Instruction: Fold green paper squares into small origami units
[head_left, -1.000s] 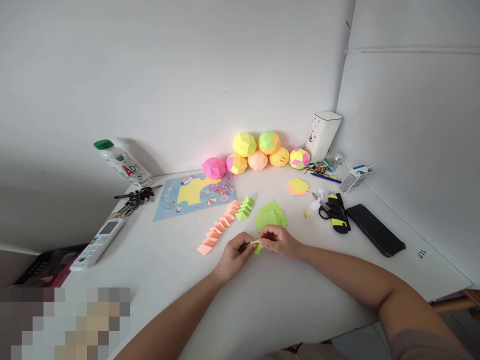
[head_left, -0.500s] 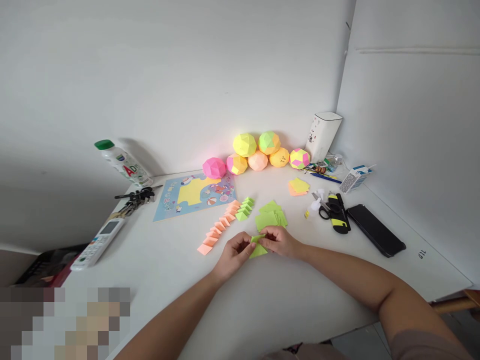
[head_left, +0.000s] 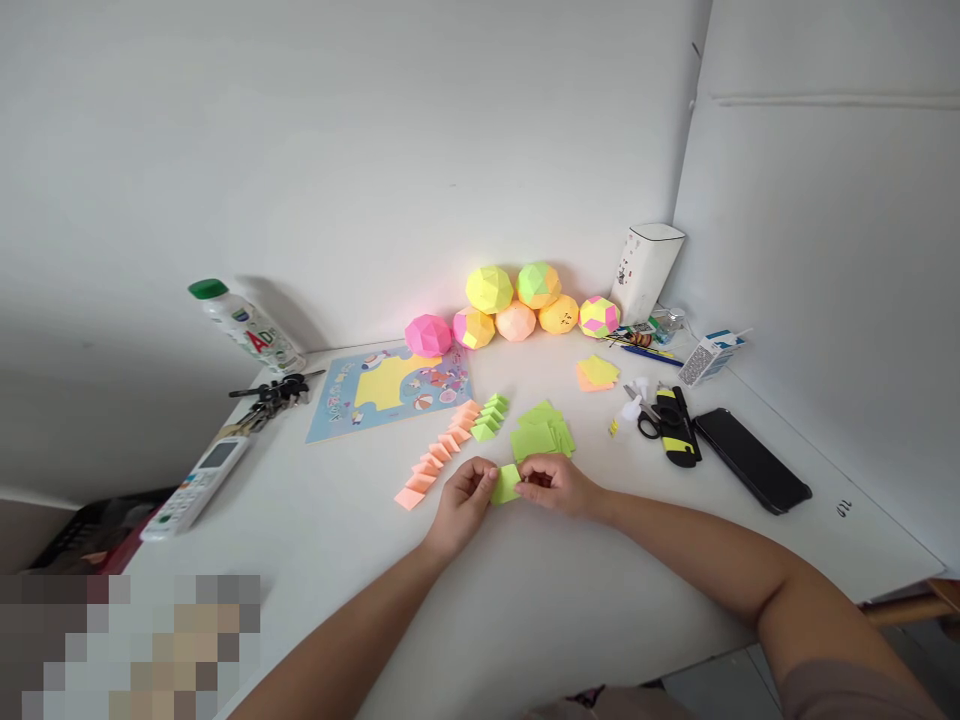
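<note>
A small green folded paper (head_left: 506, 484) sits between my two hands on the white table (head_left: 615, 580). My left hand (head_left: 465, 498) pinches its left side with fingers curled. My right hand (head_left: 559, 485) grips its right side, fingers closed. Just behind lies a loose pile of green paper squares (head_left: 540, 432). A row of folded orange pieces (head_left: 439, 452) runs diagonally to the left, ending in a few folded green pieces (head_left: 489, 417).
Several coloured paper balls (head_left: 514, 305) line the back wall. An illustrated sheet (head_left: 390, 388), keys (head_left: 274, 392), a remote (head_left: 195, 485) and a bottle (head_left: 244, 325) lie left. Scissors (head_left: 660, 418), a black phone (head_left: 751, 460), a white cup (head_left: 645, 270) and a small carton (head_left: 712, 355) lie right.
The green paper was turned and flattened between my fingers; my hands shifted slightly up and apart, now showing a square face of the piece.
</note>
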